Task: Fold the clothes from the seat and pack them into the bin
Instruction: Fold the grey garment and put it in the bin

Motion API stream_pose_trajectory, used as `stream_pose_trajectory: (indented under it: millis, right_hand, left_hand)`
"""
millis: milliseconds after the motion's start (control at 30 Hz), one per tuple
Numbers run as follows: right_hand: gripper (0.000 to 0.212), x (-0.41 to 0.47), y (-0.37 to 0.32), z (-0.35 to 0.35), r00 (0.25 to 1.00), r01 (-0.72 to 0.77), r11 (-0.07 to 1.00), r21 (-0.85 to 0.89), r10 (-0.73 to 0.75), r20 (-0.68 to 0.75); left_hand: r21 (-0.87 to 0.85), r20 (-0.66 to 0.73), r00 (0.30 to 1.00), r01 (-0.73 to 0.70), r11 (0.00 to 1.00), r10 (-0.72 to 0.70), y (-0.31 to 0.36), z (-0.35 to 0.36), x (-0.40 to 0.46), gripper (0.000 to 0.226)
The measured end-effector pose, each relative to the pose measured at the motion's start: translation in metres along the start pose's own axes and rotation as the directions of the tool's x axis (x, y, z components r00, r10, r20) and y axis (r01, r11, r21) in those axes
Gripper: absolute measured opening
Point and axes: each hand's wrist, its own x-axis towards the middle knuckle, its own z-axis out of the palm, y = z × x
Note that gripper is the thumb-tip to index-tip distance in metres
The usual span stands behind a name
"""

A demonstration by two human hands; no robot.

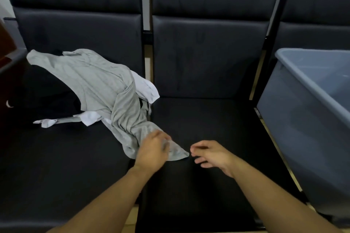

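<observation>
A grey garment (98, 85) lies stretched across the left seat (56, 166), its near end pulled over the gap onto the middle seat (208, 119). My left hand (153, 152) grips that near end of the grey cloth. Just right of the cloth's corner, my right hand (210, 154) hovers with loosely bent fingers and holds nothing. White clothing (145, 89) pokes out from under the grey garment, and a dark garment (43, 96) lies at the far left of the seat. The grey-blue plastic bin (295, 119) stands on the right.
Dark padded seat backs (208, 47) rise behind both seats. A narrow gap (148, 73) with a black frame separates the left and middle seats. A dark brown object (7, 43) sits at the left edge. The bin shows nothing inside in the visible part.
</observation>
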Motion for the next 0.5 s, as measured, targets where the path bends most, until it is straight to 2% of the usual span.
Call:
stream_pose_trajectory:
  millis: [67,100,167,233,267,300,367,433,500]
  right_hand:
    - [0.03,0.007,0.0,0.009,0.997,0.044,0.998,-0.045,-0.047,-0.058]
    - [0.036,0.011,-0.001,0.014,0.995,0.067,0.995,-0.076,-0.073,-0.074]
    - [0.046,0.021,0.0,0.028,0.988,0.1,0.987,-0.125,-0.113,-0.101]
    - [0.052,0.031,-0.002,0.044,0.979,0.114,0.975,-0.192,-0.143,-0.144]
    - [0.048,0.036,-0.003,0.051,0.973,0.109,0.961,-0.255,-0.156,-0.172]
    - [0.038,0.039,-0.004,0.058,0.963,0.097,0.939,-0.331,-0.172,-0.207]
    - [0.012,0.045,-0.003,0.067,0.941,0.066,0.897,-0.438,-0.202,-0.271]
    - [0.01,0.048,-0.003,0.066,0.926,0.055,0.905,-0.423,-0.204,-0.318]
    - [0.01,0.051,-0.007,0.053,0.88,0.062,0.948,-0.312,-0.199,-0.431]
  left_hand:
    - [0.171,-0.21,0.966,0.19,0.967,-0.153,-0.018,-0.008,0.003,0.034]
    - [0.182,-0.304,0.922,0.304,0.935,-0.24,-0.026,-0.012,0.005,0.048]
    - [0.017,-0.407,0.79,0.509,0.861,-0.459,-0.041,-0.021,0.01,0.074]
    - [-0.228,-0.317,0.649,0.655,0.72,-0.691,-0.058,-0.034,0.019,0.083]
    - [-0.337,-0.238,0.597,0.689,0.642,-0.766,-0.068,-0.04,0.023,0.074]
    - [-0.431,-0.178,0.58,0.68,0.593,-0.795,-0.073,-0.046,0.025,0.055]
    - [-0.566,-0.165,0.612,0.583,0.583,-0.773,-0.08,-0.051,0.028,0.024]
    - [-0.653,-0.193,0.661,0.465,0.597,-0.725,-0.068,-0.056,0.031,0.023]
    - [-0.731,-0.214,0.725,0.326,0.6,-0.655,-0.042,-0.064,0.034,0.025]
